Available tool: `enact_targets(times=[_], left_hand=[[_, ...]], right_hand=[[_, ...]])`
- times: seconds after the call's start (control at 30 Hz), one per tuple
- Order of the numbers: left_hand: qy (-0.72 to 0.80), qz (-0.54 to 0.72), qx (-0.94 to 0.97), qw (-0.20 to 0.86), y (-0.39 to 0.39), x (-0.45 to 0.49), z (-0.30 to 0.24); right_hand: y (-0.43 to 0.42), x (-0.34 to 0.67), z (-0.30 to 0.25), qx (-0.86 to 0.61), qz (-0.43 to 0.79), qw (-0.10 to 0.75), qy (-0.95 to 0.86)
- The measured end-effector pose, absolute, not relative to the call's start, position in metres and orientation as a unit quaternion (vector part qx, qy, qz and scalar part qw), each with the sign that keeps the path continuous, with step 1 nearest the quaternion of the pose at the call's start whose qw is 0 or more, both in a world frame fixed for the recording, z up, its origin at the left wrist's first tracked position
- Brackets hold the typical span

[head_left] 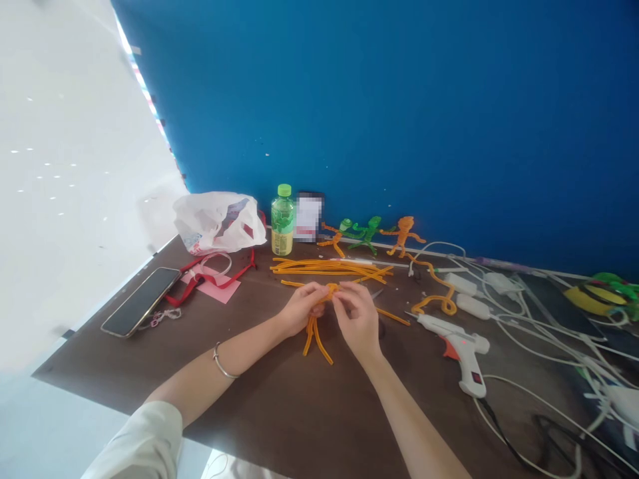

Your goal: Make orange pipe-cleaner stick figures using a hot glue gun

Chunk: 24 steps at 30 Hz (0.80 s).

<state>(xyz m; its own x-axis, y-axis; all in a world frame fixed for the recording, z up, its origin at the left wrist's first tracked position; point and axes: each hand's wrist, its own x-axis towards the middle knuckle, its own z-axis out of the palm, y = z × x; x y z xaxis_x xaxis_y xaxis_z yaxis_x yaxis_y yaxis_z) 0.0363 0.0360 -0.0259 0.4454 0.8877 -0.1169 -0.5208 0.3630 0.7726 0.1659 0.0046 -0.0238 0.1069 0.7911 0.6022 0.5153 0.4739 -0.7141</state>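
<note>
Both hands meet over the middle of the dark brown table (279, 412). My left hand (302, 307) and my right hand (358, 318) pinch a small orange pipe-cleaner figure (316, 336) between their fingertips. Its twisted top sits between the two hands and its loose legs trail down toward me on the table. A silver bangle circles my left wrist. Just beyond the hands lies a bundle of straight orange pipe cleaners (329, 267).
Finished orange and green pipe-cleaner figures (372, 234) lean against the blue wall. A white glue gun (456, 346) and tangled white cables lie at right. A green bottle (282, 219), white plastic bag (217, 221), red strap, pink paper and a phone (140, 301) sit at left.
</note>
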Motion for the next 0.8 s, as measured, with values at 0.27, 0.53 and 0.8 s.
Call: enact_targets(times=[0.27,0.53,0.8], left_hand=[[0.262,0.46,0.348,0.774,0.033,0.036,-0.024],[0.244,0.46,0.337,0.785,0.034,0.035,-0.026],[0.267,0.506,0.257,0.779,0.047,0.024,-0.019]], right_hand=[[-0.001,0.158,-0.021,-0.513,0.152,0.573,-0.621],[0.008,0.152,-0.035,-0.43,0.484,0.638,-0.417],[0.012,0.17,-0.032,-0.518,0.367,0.616,-0.467]])
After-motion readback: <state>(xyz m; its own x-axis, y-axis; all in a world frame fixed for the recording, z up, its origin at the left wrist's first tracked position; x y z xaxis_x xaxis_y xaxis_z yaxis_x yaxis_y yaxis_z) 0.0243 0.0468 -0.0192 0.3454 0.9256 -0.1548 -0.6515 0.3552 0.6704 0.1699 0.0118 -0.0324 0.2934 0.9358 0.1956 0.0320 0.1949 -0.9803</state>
